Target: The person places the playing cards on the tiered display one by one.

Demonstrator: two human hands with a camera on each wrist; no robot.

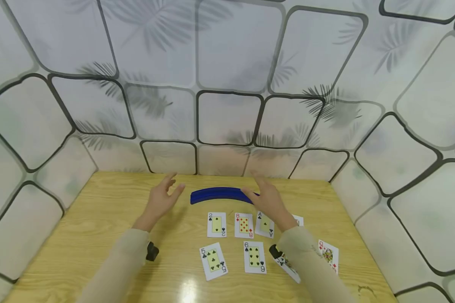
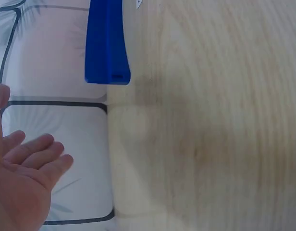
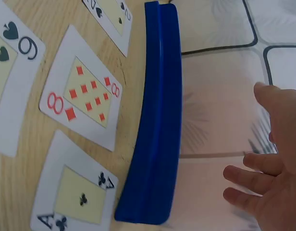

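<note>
A curved blue card holder point(image 1: 220, 193) lies near the table's back edge, its slot bare in the right wrist view. My left hand point(image 1: 162, 200) is raised off the holder's left end, fingers spread and palm bare. Over the right end my right hand point(image 1: 267, 200) hovers, overlapping it in the head view; in the right wrist view this hand point(image 3: 270, 168) shows loose fingers and holds nothing. In front of the holder lie a two of spades point(image 1: 217, 224), an eight of diamonds point(image 1: 244, 225) and an ace of clubs point(image 1: 264, 225), all face up.
A five of clubs point(image 1: 213, 261) and a six of spades point(image 1: 254, 257) form a nearer row. Farther right lies a queen of diamonds point(image 1: 329, 256). The right sleeve point(image 1: 307, 256) partly covers other cards. A patterned wall point(image 1: 227, 118) stands behind the wooden table point(image 1: 110, 206).
</note>
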